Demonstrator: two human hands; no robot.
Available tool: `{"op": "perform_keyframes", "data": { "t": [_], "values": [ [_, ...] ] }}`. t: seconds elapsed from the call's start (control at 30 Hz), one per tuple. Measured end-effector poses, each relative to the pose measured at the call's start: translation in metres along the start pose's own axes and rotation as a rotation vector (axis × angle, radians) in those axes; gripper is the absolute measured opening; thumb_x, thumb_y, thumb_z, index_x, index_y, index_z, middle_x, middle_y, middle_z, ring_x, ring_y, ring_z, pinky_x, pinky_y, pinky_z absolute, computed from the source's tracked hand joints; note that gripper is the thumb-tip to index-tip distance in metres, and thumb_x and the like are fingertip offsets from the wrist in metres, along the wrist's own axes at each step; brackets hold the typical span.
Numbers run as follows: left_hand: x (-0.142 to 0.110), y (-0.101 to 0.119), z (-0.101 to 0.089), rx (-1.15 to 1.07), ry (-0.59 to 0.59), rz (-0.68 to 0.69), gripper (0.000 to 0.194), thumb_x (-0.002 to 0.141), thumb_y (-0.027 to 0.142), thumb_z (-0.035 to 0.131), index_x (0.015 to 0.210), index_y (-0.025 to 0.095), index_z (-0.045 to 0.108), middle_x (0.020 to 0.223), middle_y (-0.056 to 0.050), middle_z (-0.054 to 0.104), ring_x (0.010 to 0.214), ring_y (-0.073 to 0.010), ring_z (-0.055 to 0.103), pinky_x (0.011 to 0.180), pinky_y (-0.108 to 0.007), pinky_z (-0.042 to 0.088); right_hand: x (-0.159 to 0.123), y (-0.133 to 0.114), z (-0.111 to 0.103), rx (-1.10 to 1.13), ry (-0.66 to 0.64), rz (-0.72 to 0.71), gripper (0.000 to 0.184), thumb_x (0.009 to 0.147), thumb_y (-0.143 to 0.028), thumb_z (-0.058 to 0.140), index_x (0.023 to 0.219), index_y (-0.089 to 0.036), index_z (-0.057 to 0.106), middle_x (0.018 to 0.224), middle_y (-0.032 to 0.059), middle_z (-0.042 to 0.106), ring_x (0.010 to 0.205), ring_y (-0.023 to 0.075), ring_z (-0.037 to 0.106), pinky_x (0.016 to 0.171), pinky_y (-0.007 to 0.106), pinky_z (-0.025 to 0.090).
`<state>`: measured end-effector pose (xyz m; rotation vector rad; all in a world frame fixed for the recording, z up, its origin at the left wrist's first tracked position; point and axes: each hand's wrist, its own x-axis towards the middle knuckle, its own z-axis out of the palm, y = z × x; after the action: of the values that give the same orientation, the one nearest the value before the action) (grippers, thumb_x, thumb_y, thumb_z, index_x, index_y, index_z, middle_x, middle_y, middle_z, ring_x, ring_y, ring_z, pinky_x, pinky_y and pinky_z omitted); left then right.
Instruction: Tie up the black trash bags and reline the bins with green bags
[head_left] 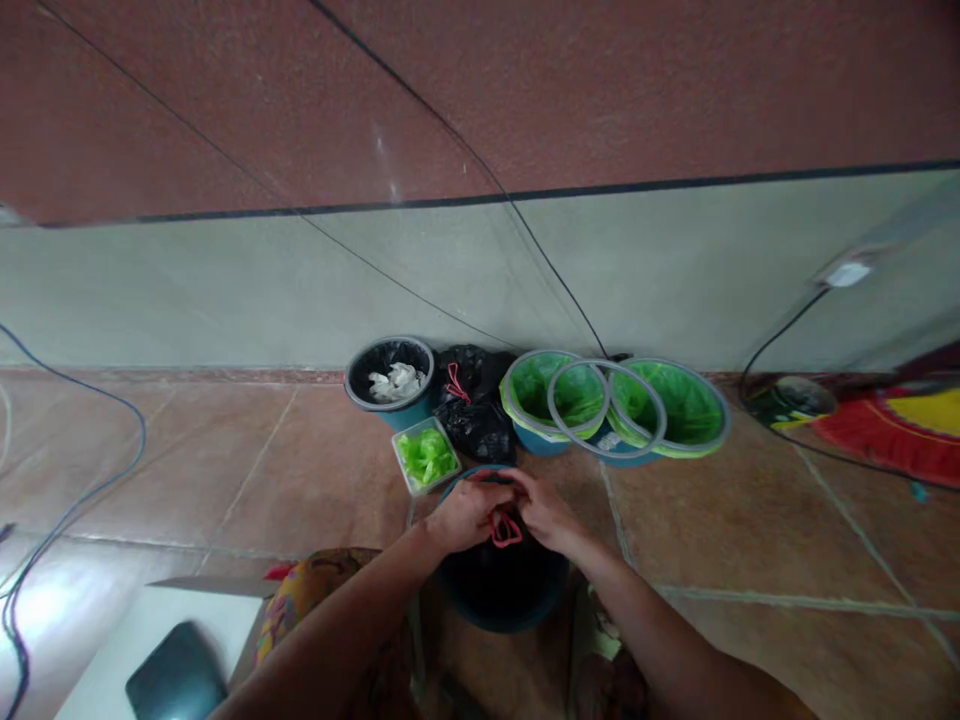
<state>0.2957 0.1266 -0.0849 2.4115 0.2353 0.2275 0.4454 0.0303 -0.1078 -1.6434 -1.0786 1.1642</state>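
Black drawstring garbage bag (501, 585) is lining blue bin (504, 627) | left hand (466, 512), right hand (549, 512) are curling beside red drawstring (506, 538) — can't tell if gripping | bag is likely handling light, limp, slippery — gathered neck is offering surest hold

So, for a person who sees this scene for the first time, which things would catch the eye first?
Probably the bright green liners in two bins by the wall, right of centre, with a loose grey ring lying across them. Next, the red tie under the two hands at the dark bin in front. At the far right, a red and yellow item on the floor also stands out.
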Motion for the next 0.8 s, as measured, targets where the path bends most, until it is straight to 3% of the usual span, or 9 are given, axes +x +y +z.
{"op": "perform_keyframes", "data": {
  "t": [0.1,0.17,0.3,0.4,0.5,0.6,0.73,0.8],
  "values": [
    [-0.001,-0.002,0.003,0.115,0.082,0.062,0.022,0.091,0.022,0.052,0.109,0.015,0.062,0.094,-0.007,0.069,0.090,-0.0189,0.063,0.100,-0.037,0.045,-0.003,0.005,0.000,0.216,-0.082,0.140,0.030,0.081,-0.023,0.045,0.105,-0.021,0.063,0.073,0.0004,0.067,0.060,0.0141,0.061,0.052,0.025,0.047],
    [-0.002,-0.004,0.006,0.143,0.137,0.050,0.024,0.096,0.027,0.046,0.108,0.015,0.063,0.096,-0.008,0.068,0.091,-0.0181,0.062,0.090,-0.032,0.048,-0.009,0.007,0.000,0.278,-0.130,0.173,0.025,0.082,-0.030,0.049,0.102,-0.021,0.062,0.063,-0.0026,0.062,0.051,0.0122,0.055,0.046,0.023,0.043],
    [-0.005,-0.006,0.015,0.115,0.117,-0.028,0.025,0.096,0.024,0.044,0.086,0.017,0.065,0.088,-0.005,0.066,0.083,-0.0153,0.060,0.078,-0.026,0.047,-0.013,0.013,0.001,0.334,-0.176,0.226,0.016,0.076,-0.030,0.058,0.086,-0.020,0.063,0.061,-0.0030,0.060,0.053,0.0123,0.058,0.052,0.026,0.048],
    [-0.007,-0.006,0.020,0.028,0.048,-0.158,0.023,0.095,0.021,0.044,0.083,0.018,0.064,0.081,-0.002,0.064,0.074,-0.0132,0.058,0.070,-0.024,0.043,-0.010,0.023,0.002,0.255,-0.145,0.254,0.012,0.074,-0.024,0.055,0.079,-0.019,0.063,0.065,-0.0011,0.062,0.057,0.0130,0.059,0.057,0.028,0.050],
    [-0.008,-0.005,0.020,-0.034,0.040,-0.374,0.025,0.095,0.022,0.041,0.082,0.018,0.062,0.070,-0.001,0.060,0.064,-0.0127,0.054,0.065,-0.024,0.040,-0.008,0.027,0.001,0.078,-0.156,0.124,0.019,0.068,-0.016,0.057,0.084,-0.018,0.066,0.079,0.0025,0.068,0.071,0.0163,0.063,0.068,0.031,0.051],
    [-0.007,-0.005,0.022,-0.116,0.084,-0.544,0.027,0.096,0.024,0.039,0.081,0.019,0.060,0.063,0.000,0.055,0.058,-0.0130,0.050,0.061,-0.025,0.037,-0.011,0.022,-0.001,-0.020,-0.249,-0.021,0.035,0.062,-0.008,0.058,0.093,-0.020,0.069,0.098,0.0046,0.071,0.090,0.0186,0.063,0.084,0.031,0.049],
    [-0.003,-0.008,0.026,-0.325,0.150,-0.658,0.031,0.096,0.028,0.036,0.075,0.020,0.057,0.057,0.002,0.051,0.051,-0.0128,0.047,0.055,-0.026,0.037,-0.016,0.007,-0.010,0.004,-0.498,0.068,0.058,0.058,-0.003,0.057,0.113,-0.022,0.065,0.102,0.0021,0.071,0.080,0.0135,0.062,0.072,0.024,0.047],
    [-0.002,-0.010,0.028,-0.414,0.164,-0.710,0.032,0.096,0.031,0.036,0.077,0.020,0.058,0.055,0.002,0.050,0.048,-0.0129,0.046,0.051,-0.025,0.036,-0.017,0.001,-0.015,0.012,-0.551,0.115,0.063,0.056,-0.004,0.063,0.117,-0.021,0.063,0.104,0.0009,0.070,0.075,0.0111,0.059,0.066,0.022,0.045]
  ]
}}
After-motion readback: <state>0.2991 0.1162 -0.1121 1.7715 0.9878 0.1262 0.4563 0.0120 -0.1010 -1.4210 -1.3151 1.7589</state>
